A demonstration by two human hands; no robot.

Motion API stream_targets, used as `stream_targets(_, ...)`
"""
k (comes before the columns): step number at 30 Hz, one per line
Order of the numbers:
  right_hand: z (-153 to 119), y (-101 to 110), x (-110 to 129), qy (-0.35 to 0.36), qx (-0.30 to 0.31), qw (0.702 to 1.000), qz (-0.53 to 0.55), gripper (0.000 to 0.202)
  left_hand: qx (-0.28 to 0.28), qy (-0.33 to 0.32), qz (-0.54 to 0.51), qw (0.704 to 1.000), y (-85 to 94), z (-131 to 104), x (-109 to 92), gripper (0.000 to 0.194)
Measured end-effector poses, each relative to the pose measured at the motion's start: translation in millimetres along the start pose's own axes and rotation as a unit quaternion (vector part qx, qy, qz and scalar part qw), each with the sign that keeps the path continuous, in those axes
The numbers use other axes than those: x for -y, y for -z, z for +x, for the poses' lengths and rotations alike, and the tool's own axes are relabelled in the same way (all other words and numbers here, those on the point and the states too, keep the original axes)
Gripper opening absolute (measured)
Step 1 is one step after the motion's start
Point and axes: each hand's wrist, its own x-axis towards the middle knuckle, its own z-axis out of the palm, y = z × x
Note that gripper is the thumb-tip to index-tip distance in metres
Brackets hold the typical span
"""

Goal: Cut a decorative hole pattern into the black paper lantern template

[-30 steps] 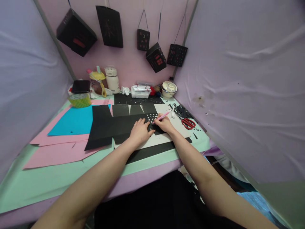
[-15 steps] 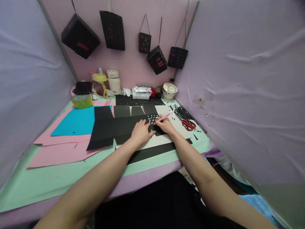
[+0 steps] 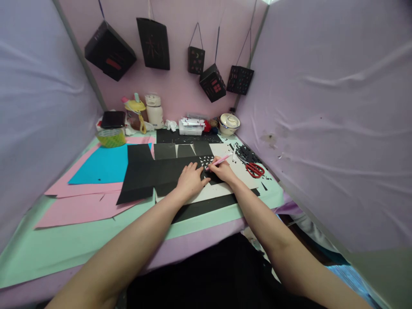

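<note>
A sheet of black card (image 3: pixel 164 171) with cut flaps lies across the table, its right part pierced by rows of small white-looking triangular cut-outs (image 3: pixel 206 161). My left hand (image 3: pixel 192 181) rests flat on this card, fingers stretched and thumb apart, just left of the cut-outs. Pinched in my right hand (image 3: pixel 223 170) is a slim pink pen-shaped craft knife (image 3: pixel 222 159), slanting up to the right. Its tip meets the card among the triangles, though fingers partly hide it. Beneath the card shows a pale grey board (image 3: pixel 240 174).
Red-handled scissors (image 3: pixel 255 170) lie at the right beside black paper scraps (image 3: pixel 246 153). Blue paper (image 3: pixel 103 165) and pink sheets (image 3: pixel 86 210) spread leftward. Along the back stand a white bottle (image 3: pixel 155 113), a clear box (image 3: pixel 191 127) and a lidded bowl (image 3: pixel 229 123). Black paper lanterns (image 3: pixel 111 51) hang above.
The craft knife's tip has shifted slightly left and down on the black card. My left hand stays pressed in place. The whole view has tipped very slightly.
</note>
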Motion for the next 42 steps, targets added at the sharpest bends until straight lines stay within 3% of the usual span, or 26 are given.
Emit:
stream_targets(14,-0.8,0.6,2.8,0.004,0.007,1.000,-0.006,0.016,-0.002,-0.001,-0.009,1.000,-0.6,0.7,0.6,0.058)
stream_targets(31,2.3,1.4,-0.1,-0.004,-0.031,0.999,-0.035,0.019,-0.004,-0.005,0.001,1.000,-0.9,0.6,0.6,0.058)
stream_targets(42,1.6,0.7,-5.2,0.005,-0.017,1.000,-0.015,0.019,0.001,0.000,0.000,1.000,1.6,-0.4,-0.6,0.058)
